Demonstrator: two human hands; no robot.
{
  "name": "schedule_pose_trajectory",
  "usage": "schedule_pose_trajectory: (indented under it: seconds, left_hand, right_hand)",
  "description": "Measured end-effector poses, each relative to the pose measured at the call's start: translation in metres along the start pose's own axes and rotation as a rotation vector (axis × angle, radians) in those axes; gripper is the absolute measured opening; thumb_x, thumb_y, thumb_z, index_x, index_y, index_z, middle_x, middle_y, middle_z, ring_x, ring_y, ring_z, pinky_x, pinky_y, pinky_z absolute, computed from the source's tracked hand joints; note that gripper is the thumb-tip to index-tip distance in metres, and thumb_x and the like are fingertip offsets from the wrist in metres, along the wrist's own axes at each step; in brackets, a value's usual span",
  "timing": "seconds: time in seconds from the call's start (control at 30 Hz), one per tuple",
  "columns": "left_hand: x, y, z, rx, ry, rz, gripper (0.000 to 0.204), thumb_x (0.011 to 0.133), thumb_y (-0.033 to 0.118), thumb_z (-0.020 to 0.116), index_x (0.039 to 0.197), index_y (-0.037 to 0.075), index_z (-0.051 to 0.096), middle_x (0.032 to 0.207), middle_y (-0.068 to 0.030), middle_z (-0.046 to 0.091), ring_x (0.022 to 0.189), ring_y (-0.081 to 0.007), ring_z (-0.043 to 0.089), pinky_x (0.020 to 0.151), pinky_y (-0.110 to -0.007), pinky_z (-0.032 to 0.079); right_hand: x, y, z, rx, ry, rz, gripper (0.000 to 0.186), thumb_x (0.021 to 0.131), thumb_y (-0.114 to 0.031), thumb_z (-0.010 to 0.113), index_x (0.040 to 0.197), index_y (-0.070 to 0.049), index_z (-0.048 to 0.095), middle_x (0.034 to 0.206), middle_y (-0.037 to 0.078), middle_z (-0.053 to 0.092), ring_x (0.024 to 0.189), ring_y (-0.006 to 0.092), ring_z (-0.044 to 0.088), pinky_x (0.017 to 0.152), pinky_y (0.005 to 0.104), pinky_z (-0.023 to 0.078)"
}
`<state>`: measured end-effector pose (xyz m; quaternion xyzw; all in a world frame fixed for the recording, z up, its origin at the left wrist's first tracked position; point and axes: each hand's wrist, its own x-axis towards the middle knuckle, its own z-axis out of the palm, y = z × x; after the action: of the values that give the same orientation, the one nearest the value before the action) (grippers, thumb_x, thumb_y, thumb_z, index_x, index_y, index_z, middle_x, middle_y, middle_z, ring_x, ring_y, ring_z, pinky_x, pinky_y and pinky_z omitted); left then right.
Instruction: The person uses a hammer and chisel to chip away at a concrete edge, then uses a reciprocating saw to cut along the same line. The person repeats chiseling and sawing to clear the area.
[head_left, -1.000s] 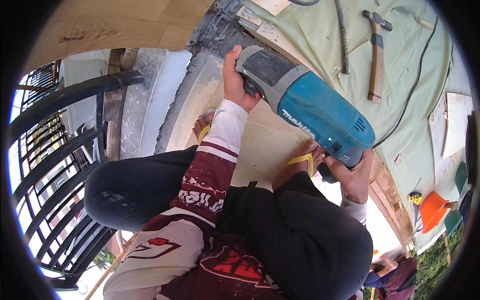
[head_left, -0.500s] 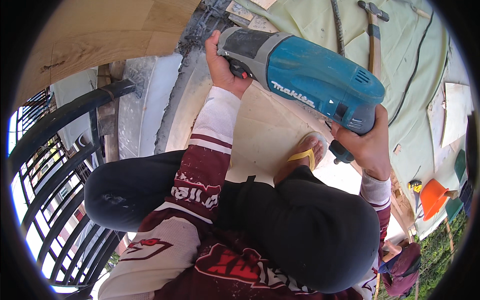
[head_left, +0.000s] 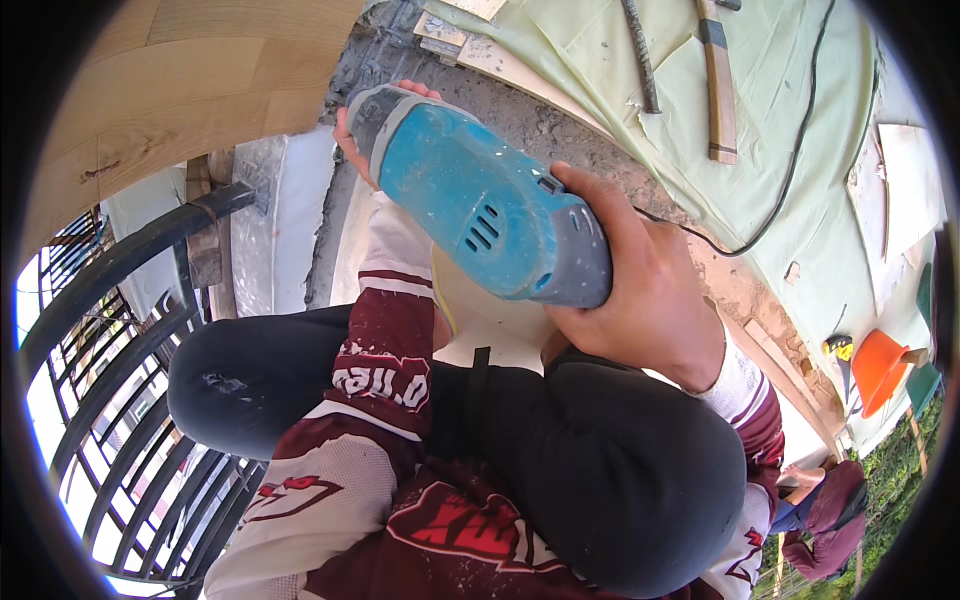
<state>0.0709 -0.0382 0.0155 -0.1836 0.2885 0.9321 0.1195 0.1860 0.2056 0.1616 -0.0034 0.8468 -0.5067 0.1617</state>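
Note:
A teal and grey demolition hammer (head_left: pixel 465 205) lies slantwise across the space above my knees, held in both hands. My left hand (head_left: pixel 353 150) is closed around its grey far end; most of the palm is hidden behind the tool, with fingertips showing over the top edge. Around the dark grey near end wraps my right hand (head_left: pixel 650 285), thumb along the upper side and its other fingers largely out of sight underneath. The vent slots face up. No bit or chisel can be made out. A black cord (head_left: pixel 735 250) runs from behind my right hand.
Beyond lie a wooden-handled hammer (head_left: pixel 720 90) and a metal bar (head_left: pixel 643 60) on a pale green sheet (head_left: pixel 770 190). Black railing (head_left: pixel 130 260) stands at left, near wood-look boards (head_left: pixel 190 80). Right are an orange container (head_left: pixel 878 370) and another person (head_left: pixel 825 520).
The demolition hammer has turned in my hands, its near end swinging left and toward me. My right hand has moved left with it, while my left hand has slipped mostly behind the far end.

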Motion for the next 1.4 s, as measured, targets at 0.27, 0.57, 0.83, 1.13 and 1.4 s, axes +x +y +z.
schedule_pose_trajectory:
  seconds: [0.27,0.57,0.83,1.13,1.4]
  left_hand:
    - [-0.010,-0.034,0.080,0.171,0.028,-0.025,0.051,0.086,0.054,0.063,0.111,0.009,0.065,0.110,-0.0069,0.070,0.095,-0.0249,0.068,0.083,-0.040,0.056]
    - [-0.002,-0.044,0.061,0.371,0.255,-0.123,0.042,0.088,0.048,0.064,0.105,0.010,0.065,0.102,-0.0063,0.071,0.093,-0.0246,0.068,0.084,-0.040,0.054]
    - [0.029,-0.013,0.023,0.369,0.302,-0.163,0.038,0.088,0.047,0.064,0.100,0.010,0.068,0.100,-0.0075,0.072,0.089,-0.0258,0.069,0.081,-0.041,0.056]
    - [0.047,-0.009,0.059,0.131,0.121,-0.261,0.044,0.091,0.053,0.056,0.107,0.014,0.068,0.107,-0.0015,0.072,0.093,-0.0223,0.068,0.083,-0.038,0.056]
    - [0.062,-0.004,0.065,-0.005,0.089,-0.035,0.038,0.092,0.048,0.053,0.098,0.013,0.067,0.076,0.0043,0.061,0.048,-0.0053,0.036,0.080,-0.033,0.052]
  right_hand:
    - [-0.054,0.034,-0.054,0.213,0.256,0.022,0.057,0.066,-0.005,0.071,0.122,0.000,0.058,0.096,0.018,0.071,0.089,0.0291,0.071,0.084,0.0370,0.054]
    - [-0.051,0.111,0.013,0.778,0.255,0.327,0.044,0.071,-0.005,0.071,0.113,0.004,0.060,0.096,0.009,0.070,0.087,0.0153,0.065,0.082,0.0317,0.053]
    - [-0.016,0.103,0.044,0.641,0.252,0.243,0.054,0.070,-0.013,0.073,0.120,0.001,0.059,0.100,0.013,0.070,0.092,0.0205,0.066,0.085,0.0349,0.052]
    - [0.031,0.072,-0.040,0.284,0.156,0.233,0.065,0.068,-0.010,0.082,0.124,0.007,0.053,0.106,0.014,0.066,0.089,0.0187,0.064,0.081,0.0336,0.053]
    - [0.073,0.005,-0.080,-0.130,0.339,-0.062,0.049,0.072,-0.003,0.072,0.116,0.006,0.056,0.102,0.020,0.066,0.090,0.0291,0.066,0.079,0.0389,0.053]
